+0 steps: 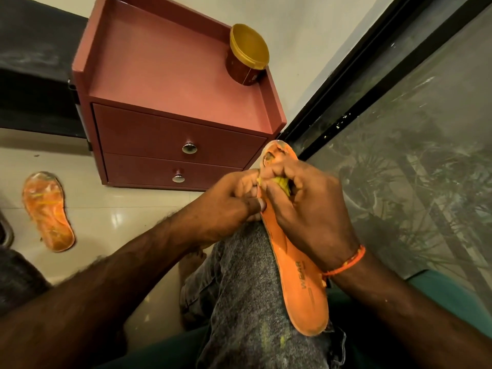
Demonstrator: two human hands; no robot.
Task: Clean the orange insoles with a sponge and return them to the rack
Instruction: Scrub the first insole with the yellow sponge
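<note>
Status: 1 orange insole (298, 283) lying along my raised knee (247, 275), heel end toward me, toe end pointing at the drawer unit (170, 107). Knee works as the backing surface, so I can push down w/o the insole folding.

Left hand (226, 203): fingers curled on the insole's left edge near the forefoot, thumb side pinching it. Purpose is to stop it sliding off the jeans while the other hand scrubs.

Right hand (306, 206): grip closed around a yellow sponge (282, 182), wadded up and mostly hidden by the fingers, pressed onto the forefoot area. Toe tip past the fingers looks worn or dirty, prob the target. Can't tell if the sponge is wet.

2nd insole (46, 211) is on the tiled floor (111, 222) to my left, well apart from me, w/ streaks on it. Can't tell if that's residue or dirt, so can't say if it's done or waiting.

Jar w/ yellow lid (249, 54) sits in the back right corner of the drawer unit top, out of the way; contents unknown.

No rack in view, so the return step isn't started. My read: mid-clean on insole 1. Risk: yellow flecks on the jeans near the heel end suggest the sponge is shedding; heavy pressure may leave bits on the insole.
</note>
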